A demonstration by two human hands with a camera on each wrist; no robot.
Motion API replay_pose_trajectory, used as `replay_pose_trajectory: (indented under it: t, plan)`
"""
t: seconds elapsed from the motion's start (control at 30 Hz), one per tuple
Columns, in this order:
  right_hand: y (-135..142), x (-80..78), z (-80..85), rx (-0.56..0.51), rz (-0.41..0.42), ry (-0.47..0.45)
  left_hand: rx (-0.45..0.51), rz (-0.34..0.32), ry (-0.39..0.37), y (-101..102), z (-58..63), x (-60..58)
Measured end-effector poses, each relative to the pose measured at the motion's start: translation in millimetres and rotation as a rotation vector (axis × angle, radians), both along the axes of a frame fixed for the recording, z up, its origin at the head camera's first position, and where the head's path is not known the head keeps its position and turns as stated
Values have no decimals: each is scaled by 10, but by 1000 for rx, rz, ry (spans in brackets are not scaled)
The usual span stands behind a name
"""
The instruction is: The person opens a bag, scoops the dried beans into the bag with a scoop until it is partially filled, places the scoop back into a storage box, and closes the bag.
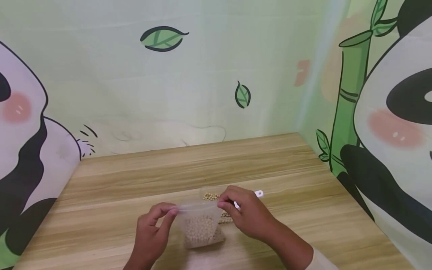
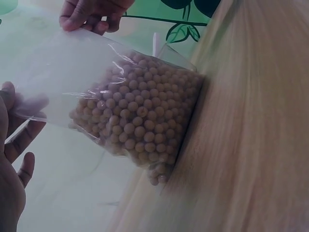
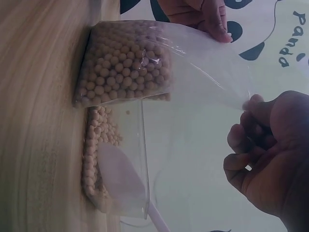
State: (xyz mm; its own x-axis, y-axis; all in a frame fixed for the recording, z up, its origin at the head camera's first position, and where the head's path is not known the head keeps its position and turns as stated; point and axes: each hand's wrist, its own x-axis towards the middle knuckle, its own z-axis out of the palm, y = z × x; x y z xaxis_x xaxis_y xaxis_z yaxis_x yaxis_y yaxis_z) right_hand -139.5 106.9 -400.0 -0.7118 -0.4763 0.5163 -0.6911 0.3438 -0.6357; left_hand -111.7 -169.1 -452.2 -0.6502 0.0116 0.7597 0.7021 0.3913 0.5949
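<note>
A clear plastic bag [image 1: 202,227] of round tan beans, which look like soybeans, stands upright on the wooden table. My left hand [image 1: 153,229] pinches the left corner of its mouth between thumb and forefinger. The right hand [image 1: 251,213] pinches the opposite top corner, so the upper edge is stretched between both hands. In the left wrist view, the beans [image 2: 145,111] fill the lower part of the bag and the upper part is bare film. Whether the mouth is sealed, I cannot tell.
Behind the bag and the right hand is a clear plastic box [image 3: 146,159] with more of the beans [image 3: 99,130] inside. A white spoon [image 3: 120,174] leans in it, its handle sticking out over the rim. A panda-printed wall [image 1: 202,75] borders the wooden table [image 1: 118,183].
</note>
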Motion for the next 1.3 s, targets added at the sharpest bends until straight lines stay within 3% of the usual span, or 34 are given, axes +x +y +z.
replay_pose_trajectory:
  t: [0.27, 0.57, 0.73, 0.87, 0.97, 1.13, 1.2, 1.3]
  plan:
    - [19, 18, -23, 31, -34, 49, -51, 62, 31, 22, 23, -6]
    - [3, 23, -62, 29, -17, 117, -142, 113, 36, 49, 52, 44]
    - [0, 11, -86, 1, -25, 126, -127, 97, 14, 51, 75, 50]
    - [11, -11, -129, -76, -5, 10, -56, -4, -122, 35, 110, 63]
    - [22, -33, -141, -137, 39, -123, 47, -99, -291, 43, 152, 75]
    - [-13, -65, -131, -190, 95, -294, 246, -163, -554, 107, 236, 83]
    - [-47, -78, -130, -200, 106, -346, 286, -172, -595, 131, 253, 78]
    - [-96, -90, -136, -189, 104, -378, 288, -171, -594, 155, 260, 67]
